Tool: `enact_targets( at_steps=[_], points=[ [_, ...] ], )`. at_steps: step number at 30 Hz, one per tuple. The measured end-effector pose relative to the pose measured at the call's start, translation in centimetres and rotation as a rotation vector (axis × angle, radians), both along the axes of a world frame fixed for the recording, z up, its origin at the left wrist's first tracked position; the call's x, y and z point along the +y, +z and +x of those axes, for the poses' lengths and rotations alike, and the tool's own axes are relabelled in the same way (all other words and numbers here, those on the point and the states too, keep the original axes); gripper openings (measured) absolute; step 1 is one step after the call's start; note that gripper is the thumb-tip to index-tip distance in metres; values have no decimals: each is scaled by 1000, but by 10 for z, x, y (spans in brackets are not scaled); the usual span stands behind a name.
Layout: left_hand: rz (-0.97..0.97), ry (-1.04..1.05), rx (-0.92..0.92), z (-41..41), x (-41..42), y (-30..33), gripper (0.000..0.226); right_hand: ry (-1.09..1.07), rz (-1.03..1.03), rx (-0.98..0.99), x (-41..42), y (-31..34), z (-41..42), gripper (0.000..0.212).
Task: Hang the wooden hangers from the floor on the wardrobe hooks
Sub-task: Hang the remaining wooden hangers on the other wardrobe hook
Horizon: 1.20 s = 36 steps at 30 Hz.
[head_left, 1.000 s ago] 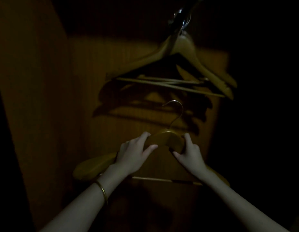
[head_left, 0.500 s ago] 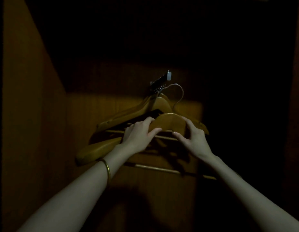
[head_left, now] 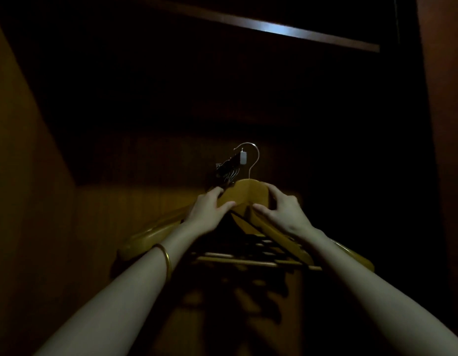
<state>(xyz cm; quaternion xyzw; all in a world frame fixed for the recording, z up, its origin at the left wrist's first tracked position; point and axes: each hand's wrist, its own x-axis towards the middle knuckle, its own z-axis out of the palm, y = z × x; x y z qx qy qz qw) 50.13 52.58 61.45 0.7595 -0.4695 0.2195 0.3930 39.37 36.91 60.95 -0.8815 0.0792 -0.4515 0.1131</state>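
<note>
Here, left hand (head_left: 210, 209) and right hand (head_left: 284, 210) each pinched the crown of the yellow wooden hanger (head_left: 249, 192), its wire hook (head_left: 248, 156) arched over the dark wardrobe peg (head_left: 229, 164). Judgement: lower level, seat near the hung wooden hangers (head_left: 251, 263), then release.

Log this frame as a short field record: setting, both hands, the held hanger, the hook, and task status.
setting: dark wooden wardrobe interior
left hand: grips the held hanger's top, gold bangle on the wrist
right hand: grips the same hanger's top
held hanger: wooden, metal hook raised level with the wardrobe hook
wardrobe hook: already carries several hung hangers
status: cannot tell whether the held hanger has caught yet
</note>
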Motion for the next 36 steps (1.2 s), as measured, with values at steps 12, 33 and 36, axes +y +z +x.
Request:
enact_targets(
  at_steps=[12, 33, 36],
  points=[
    [48, -26, -21, 47, 12, -23, 55, 46, 13, 157, -4, -5, 46, 62],
    [-62, 79, -158, 48, 17, -46, 50, -326, -190, 146, 8, -24, 40, 74],
    [-150, 147, -268, 38, 23, -61, 47, -305, -130, 160, 15, -34, 30, 77]
  ],
)
